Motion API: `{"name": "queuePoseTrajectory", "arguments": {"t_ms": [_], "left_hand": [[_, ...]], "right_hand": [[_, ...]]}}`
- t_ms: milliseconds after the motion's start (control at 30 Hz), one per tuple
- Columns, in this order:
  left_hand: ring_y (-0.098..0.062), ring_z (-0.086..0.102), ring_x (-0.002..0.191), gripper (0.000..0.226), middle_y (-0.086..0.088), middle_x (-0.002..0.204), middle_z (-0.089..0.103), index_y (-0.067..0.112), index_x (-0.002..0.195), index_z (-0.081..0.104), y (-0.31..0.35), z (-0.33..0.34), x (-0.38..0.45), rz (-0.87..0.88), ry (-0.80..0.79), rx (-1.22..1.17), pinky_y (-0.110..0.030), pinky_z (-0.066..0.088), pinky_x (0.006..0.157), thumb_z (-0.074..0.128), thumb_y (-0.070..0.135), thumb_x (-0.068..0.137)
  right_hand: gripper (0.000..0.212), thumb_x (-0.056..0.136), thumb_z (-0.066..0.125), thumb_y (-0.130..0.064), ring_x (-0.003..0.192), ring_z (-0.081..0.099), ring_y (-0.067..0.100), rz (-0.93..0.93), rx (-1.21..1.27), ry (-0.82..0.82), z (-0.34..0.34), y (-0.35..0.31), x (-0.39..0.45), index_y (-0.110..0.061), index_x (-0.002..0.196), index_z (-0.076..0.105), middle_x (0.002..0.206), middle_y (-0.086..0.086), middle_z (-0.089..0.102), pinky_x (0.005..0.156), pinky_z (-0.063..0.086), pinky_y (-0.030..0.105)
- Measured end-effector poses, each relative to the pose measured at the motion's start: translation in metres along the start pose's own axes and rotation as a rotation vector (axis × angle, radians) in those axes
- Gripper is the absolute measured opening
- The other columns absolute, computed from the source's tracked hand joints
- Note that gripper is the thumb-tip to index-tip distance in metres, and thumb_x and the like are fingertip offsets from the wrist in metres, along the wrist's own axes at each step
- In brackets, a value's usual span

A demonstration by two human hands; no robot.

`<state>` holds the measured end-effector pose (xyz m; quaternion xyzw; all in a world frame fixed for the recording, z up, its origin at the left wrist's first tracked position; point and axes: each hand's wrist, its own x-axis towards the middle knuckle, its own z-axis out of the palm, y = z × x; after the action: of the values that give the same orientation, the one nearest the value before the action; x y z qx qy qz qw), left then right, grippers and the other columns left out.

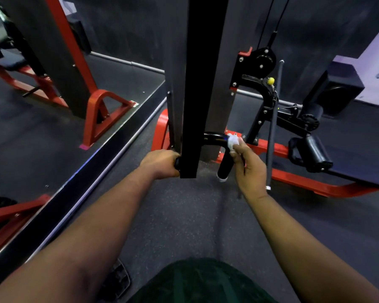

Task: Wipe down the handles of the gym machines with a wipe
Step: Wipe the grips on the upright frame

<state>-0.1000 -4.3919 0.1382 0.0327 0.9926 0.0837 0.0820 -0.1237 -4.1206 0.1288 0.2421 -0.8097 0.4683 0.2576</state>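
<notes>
A black U-shaped handle bar (212,138) hangs in front of me, partly hidden behind a black upright post (197,88). Its right grip (224,165) points toward me and ends in a white cap. My right hand (248,169) pinches a crumpled white wipe (233,142) and presses it against the bend at the top of that right grip. My left hand (160,164) is curled round the left grip, of which only a black end shows beside the post.
A red machine base frame (304,180) runs along the floor to the right, with a black roller pad (315,154) and a cable pulley (265,60) above. A thin grey bar (274,125) stands just right of my right hand. A wall mirror (53,106) covers the left side.
</notes>
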Motion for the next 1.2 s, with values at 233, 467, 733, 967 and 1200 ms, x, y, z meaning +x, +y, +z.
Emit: {"name": "queuePoseTrajectory", "arguments": {"t_ms": [233, 467, 733, 967, 1200], "left_hand": [[-0.02, 0.063, 0.083, 0.027, 0.01, 0.074, 0.053, 0.029, 0.072, 0.049, 0.0, -0.002, 0.0, -0.006, -0.007, -0.006, -0.032, 0.044, 0.065, 0.072, 0.042, 0.077], [-0.021, 0.065, 0.086, 0.027, 0.011, 0.075, 0.055, 0.031, 0.069, 0.048, 0.0, -0.001, 0.001, -0.025, -0.006, -0.017, -0.031, 0.042, 0.066, 0.071, 0.044, 0.076], [-0.021, 0.066, 0.086, 0.022, 0.012, 0.073, 0.055, 0.032, 0.075, 0.053, 0.001, -0.002, 0.001, -0.033, -0.006, -0.021, -0.031, 0.04, 0.066, 0.071, 0.045, 0.075], [-0.023, 0.067, 0.086, 0.027, 0.011, 0.073, 0.054, 0.034, 0.071, 0.05, 0.001, -0.001, -0.001, -0.036, -0.008, -0.037, -0.033, 0.047, 0.068, 0.071, 0.05, 0.073], [-0.021, 0.063, 0.082, 0.025, 0.011, 0.072, 0.052, 0.032, 0.072, 0.05, 0.003, -0.002, -0.001, -0.034, -0.009, -0.03, -0.033, 0.047, 0.068, 0.071, 0.045, 0.076]], "right_hand": [[0.055, 0.09, 0.068, 0.006, 0.141, 0.048, 0.025, -0.356, -0.367, -0.116, 0.012, -0.016, 0.025, -0.016, 0.139, 0.054, 0.144, 0.001, 0.06, 0.114, 0.038, 0.053], [0.037, 0.1, 0.06, -0.01, 0.13, 0.057, 0.029, -0.263, -0.379, 0.024, -0.004, 0.016, 0.002, -0.023, 0.134, 0.066, 0.14, 0.003, 0.063, 0.099, 0.044, 0.047], [0.017, 0.094, 0.057, -0.011, 0.092, 0.059, 0.027, -0.166, -0.301, -0.142, 0.002, 0.018, -0.012, -0.005, 0.101, 0.071, 0.104, 0.007, 0.061, 0.075, 0.05, 0.037], [0.024, 0.094, 0.065, -0.014, 0.098, 0.064, 0.025, 0.06, -0.382, -0.448, 0.004, 0.038, -0.066, -0.02, 0.118, 0.071, 0.113, -0.001, 0.06, 0.08, 0.055, 0.033], [0.02, 0.093, 0.069, -0.007, 0.094, 0.061, 0.0, 0.018, -0.163, -0.115, 0.002, -0.012, -0.005, -0.027, 0.095, 0.07, 0.102, -0.016, 0.071, 0.083, 0.045, 0.021]]}}
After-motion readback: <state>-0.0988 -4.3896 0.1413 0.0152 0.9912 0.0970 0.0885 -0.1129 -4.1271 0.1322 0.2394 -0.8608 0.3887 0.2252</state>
